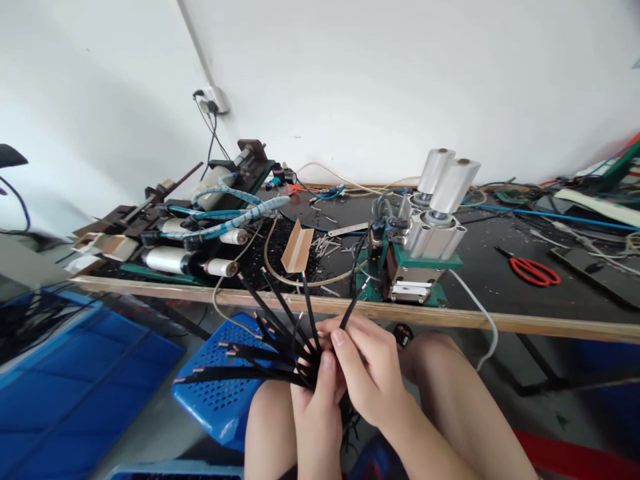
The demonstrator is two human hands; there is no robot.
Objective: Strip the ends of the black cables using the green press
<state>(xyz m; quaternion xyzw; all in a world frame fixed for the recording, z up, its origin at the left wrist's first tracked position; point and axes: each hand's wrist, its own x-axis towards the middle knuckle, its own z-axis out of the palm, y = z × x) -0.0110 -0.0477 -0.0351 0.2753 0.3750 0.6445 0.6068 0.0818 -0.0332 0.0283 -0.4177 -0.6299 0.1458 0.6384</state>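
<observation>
Head view, cluttered bench (pixel 485 287), wall (pixel 340 87), left hand (pixel 321 407) clasping cables (pixel 250 373), right hand (pixel 373 367) seemingly one

A wall (pixel 350 87) rises on the far side of a bench (pixel 480 290), which runs left to right. On the bench's left stands a large machine (pixel 167 259); a smaller machine (pixel 430 237) stands right of the middle, at the near edge. Between them lies a piece of cardboard (pixel 299 247), with scraps (pixel 327 247) just to its right. Scissors (pixel 535 272) lie right of the smaller machine. Near, before the bench, wires (pixel 285 353) spread leftward from the left hand (pixel 321 393), with the right hand (pixel 370 363) just rightward. A stool (pixel 217 393) stands left below, a bin (pixel 125 380) farther left.
</observation>
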